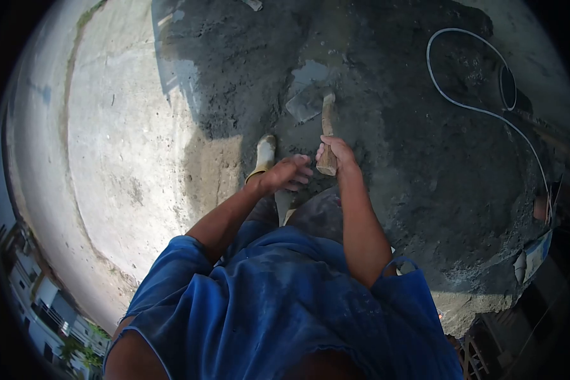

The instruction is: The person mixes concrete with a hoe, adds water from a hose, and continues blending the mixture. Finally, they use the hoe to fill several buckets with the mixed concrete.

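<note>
Head: handle [327, 121] inside right grip [337, 152]

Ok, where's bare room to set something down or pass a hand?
Bare: the pale concrete left of the boot and left hand, and the dark, rough ground between the hoe and the looped hose. A hand could likely pass over either. Crowded: the middle, where left hand, boot and the right hand on the hoe sit close.

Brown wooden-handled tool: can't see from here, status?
Right hand gripping brown wooden handle; left hand empty, off it. Flat grey blade at wet grey mud. Pale looped hose right, clear of blade.
</note>
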A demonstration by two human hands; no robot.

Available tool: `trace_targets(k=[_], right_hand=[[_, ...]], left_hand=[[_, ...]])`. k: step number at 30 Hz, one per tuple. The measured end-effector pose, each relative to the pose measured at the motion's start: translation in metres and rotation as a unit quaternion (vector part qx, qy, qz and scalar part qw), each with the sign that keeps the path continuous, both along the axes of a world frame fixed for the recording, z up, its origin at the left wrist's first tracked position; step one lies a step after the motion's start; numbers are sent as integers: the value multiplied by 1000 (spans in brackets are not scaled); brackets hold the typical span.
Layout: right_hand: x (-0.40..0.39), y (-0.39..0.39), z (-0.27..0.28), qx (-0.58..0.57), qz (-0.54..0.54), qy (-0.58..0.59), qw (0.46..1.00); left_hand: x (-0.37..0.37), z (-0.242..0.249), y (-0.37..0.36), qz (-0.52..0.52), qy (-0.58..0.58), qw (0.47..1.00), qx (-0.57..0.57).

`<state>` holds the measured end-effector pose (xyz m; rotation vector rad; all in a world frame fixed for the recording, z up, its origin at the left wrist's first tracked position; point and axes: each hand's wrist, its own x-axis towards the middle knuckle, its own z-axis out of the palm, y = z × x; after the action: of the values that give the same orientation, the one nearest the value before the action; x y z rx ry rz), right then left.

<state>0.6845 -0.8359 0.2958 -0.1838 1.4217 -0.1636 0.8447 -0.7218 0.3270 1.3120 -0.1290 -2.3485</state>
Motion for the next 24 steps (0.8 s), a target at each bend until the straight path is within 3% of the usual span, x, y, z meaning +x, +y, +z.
trace_targets(k=[3, 6, 8, 10, 12, 17, 20, 24], right_hand=[[13, -14, 1, 29, 34, 28, 999], [15, -34, -8, 25, 90, 5, 996], [11, -47, -14, 22, 121, -23, 992], [12, -57, -7, 41, 196, 22, 979], [0, -58, -36, 69, 184, 14, 980], [-37, -68, -118, 98, 169, 8, 981], [-71, -79, -176, 167, 240, 30, 956], [-104, -90, -149, 89, 258, 100, 957]], left_hand=[[-28, 26, -41, 96, 101, 985, 100], [-38, 31, -67, 161, 138, 973, 96], [-42, 21, -81, 160, 121, 975, 97], [-45, 7, -88, 157, 104, 977, 97], [-56, -7, -89, 93, 145, 978, 118], [-119, 20, -85, 143, 2, 982, 121], [-182, 29, -85, 69, -128, 985, 89], [-238, 33, -78, 36, -199, 978, 56]])
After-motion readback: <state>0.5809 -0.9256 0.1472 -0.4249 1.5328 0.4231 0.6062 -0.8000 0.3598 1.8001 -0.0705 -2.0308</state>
